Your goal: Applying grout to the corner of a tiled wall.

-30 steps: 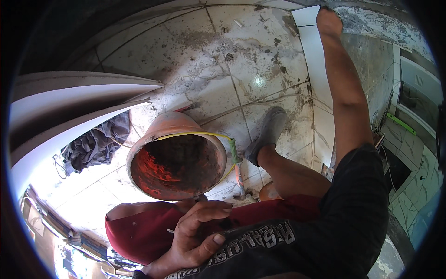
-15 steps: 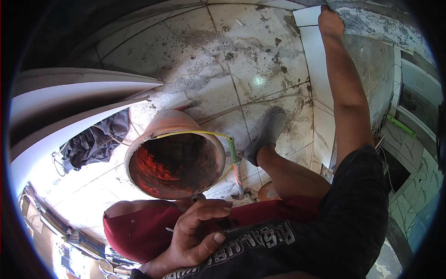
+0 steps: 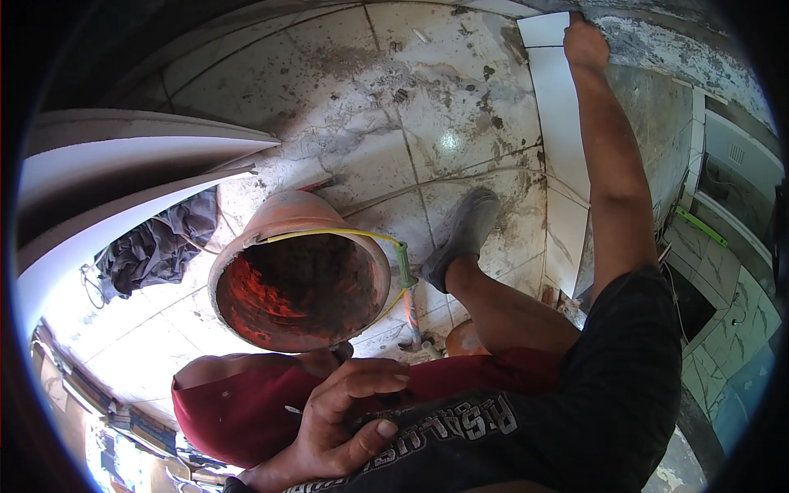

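My right arm stretches to the far right, where my right hand (image 3: 586,46) is closed at the top of a white tile strip (image 3: 546,31) along the foot of the wall. Its fingertips are mostly hidden, so I cannot make out what they grip. Over my lap rests my left hand (image 3: 349,419), empty, its fingers bent and its thumb apart from them. Just beyond that hand, an orange bucket (image 3: 283,201) lies tilted with its mouth toward me. Grey and reddish residue coats its inside. The bucket's yellow handle has a green grip (image 3: 403,264).
Large white panels (image 3: 99,226) lean at the left, next to a crumpled dark cloth (image 3: 168,242). A hammer-like tool (image 3: 412,322) lies between the bucket and my shoe (image 3: 467,234). Dirt and a cable (image 3: 485,173) lie on the tiled floor (image 3: 337,90). A green level-like bar (image 3: 701,227) is at the right.
The whole view has shifted slightly, with the bucket and panels a little further left. Both hands keep their place and pose.
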{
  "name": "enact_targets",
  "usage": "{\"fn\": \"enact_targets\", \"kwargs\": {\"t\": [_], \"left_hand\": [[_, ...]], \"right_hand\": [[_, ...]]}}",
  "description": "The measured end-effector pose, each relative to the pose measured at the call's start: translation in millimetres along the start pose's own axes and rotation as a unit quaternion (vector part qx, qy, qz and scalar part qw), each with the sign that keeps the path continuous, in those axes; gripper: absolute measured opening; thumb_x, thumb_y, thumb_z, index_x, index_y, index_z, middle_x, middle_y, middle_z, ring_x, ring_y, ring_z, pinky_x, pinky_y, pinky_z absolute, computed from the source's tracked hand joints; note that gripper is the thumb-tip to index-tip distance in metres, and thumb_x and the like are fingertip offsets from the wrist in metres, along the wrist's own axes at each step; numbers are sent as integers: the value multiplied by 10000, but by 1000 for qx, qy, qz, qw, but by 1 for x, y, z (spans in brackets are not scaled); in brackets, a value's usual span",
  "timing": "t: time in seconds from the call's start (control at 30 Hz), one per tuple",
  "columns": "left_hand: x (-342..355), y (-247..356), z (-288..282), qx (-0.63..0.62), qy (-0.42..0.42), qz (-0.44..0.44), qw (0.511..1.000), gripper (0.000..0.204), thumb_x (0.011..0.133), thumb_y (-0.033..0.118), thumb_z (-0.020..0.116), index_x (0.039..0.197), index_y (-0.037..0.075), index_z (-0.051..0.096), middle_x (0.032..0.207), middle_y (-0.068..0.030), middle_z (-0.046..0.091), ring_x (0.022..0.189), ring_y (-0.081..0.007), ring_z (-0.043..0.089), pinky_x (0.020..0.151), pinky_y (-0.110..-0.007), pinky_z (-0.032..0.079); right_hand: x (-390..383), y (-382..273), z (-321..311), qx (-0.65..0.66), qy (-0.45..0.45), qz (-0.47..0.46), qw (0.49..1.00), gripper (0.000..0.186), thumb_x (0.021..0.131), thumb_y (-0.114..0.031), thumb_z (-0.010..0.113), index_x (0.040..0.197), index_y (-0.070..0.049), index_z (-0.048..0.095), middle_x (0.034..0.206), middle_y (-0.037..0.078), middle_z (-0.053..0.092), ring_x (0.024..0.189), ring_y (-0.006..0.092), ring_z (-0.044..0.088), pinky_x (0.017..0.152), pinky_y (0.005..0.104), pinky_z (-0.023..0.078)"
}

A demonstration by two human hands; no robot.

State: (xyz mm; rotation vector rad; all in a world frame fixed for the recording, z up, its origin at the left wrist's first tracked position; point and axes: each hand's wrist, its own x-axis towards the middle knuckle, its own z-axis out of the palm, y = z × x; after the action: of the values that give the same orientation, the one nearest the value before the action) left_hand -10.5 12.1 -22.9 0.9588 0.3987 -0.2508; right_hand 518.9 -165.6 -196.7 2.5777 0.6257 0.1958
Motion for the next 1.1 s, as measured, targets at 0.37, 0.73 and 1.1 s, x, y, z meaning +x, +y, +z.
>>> {"fn": "enact_targets", "kwargs": {"t": [0.37,0.73,1.1], "left_hand": [[1,-1,1,2,-4,2,1000,344,786,134,578,1084,-23,513,1097,-200,510,1025,-273,520,862,-352,424],[-1,0,2,-11,5,9,1000,333,800,153,577,1072,-29,514,1096,-209,513,1029,-280,519,851,-353,432],[-2,3,0,-17,5,11,1000,324,800,139,577,1069,-32,513,1089,-208,514,1040,-284,513,856,-356,430]], "right_hand": [[14,11,19,24,-20,48,998,243,834,-208,452,921,-70,632,932,191,627,898,343,607,757,429,497],[11,0,2,9,-42,55,998,296,840,-158,385,925,-34,641,982,191,620,914,335,609,770,419,495],[17,2,4,-24,-54,53,997,302,849,-171,386,927,-52,652,968,181,624,912,320,611,779,412,493]]}}
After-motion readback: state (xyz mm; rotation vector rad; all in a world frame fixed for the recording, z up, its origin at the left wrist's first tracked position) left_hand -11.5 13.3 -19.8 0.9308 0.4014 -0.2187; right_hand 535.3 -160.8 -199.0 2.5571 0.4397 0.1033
